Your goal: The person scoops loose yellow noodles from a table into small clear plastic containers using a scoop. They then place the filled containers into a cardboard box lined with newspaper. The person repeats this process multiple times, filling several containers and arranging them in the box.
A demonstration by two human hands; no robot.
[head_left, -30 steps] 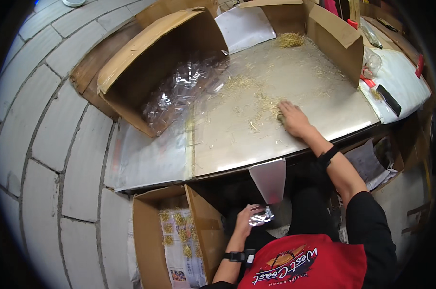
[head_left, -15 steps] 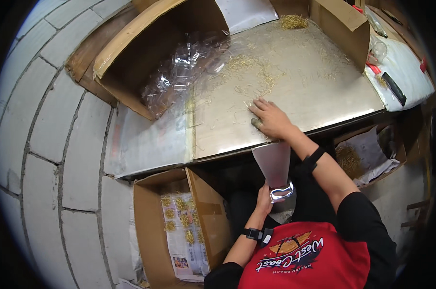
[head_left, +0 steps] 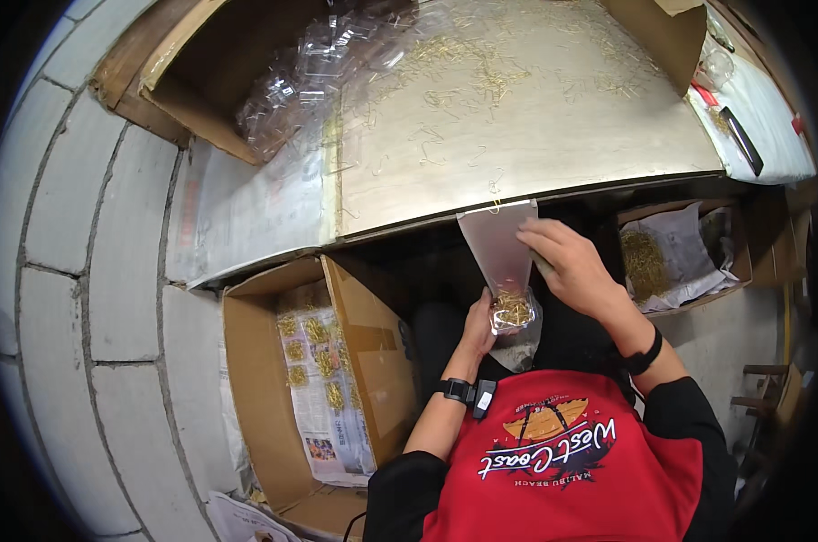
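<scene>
Below the table's front edge, my left hand [head_left: 478, 323] grips a small clear plastic box [head_left: 533, 318] at the lower end of a metal chute [head_left: 499, 242]. A bunch of small gold wire hooks [head_left: 511, 310] lies in the box. My right hand [head_left: 567, 262] has its fingers stretched out beside the chute's right edge, holding nothing. A few hooks hang at the chute's top, and many more gold hooks [head_left: 490, 81] are scattered over the tabletop [head_left: 409, 190].
A cardboard box [head_left: 201, 72] on its side at the far left spills clear plastic boxes [head_left: 323, 59]. Below left, a carton [head_left: 246, 361] contains gold bunches on newspaper. Another carton [head_left: 743, 257] at right holds a gold pile. A black-handled tool [head_left: 741, 143] lies at the table's right.
My right hand has come off the tabletop toward me, down beside the chute. Gold hooks now fill the plastic box, which showed none before. The view has shifted.
</scene>
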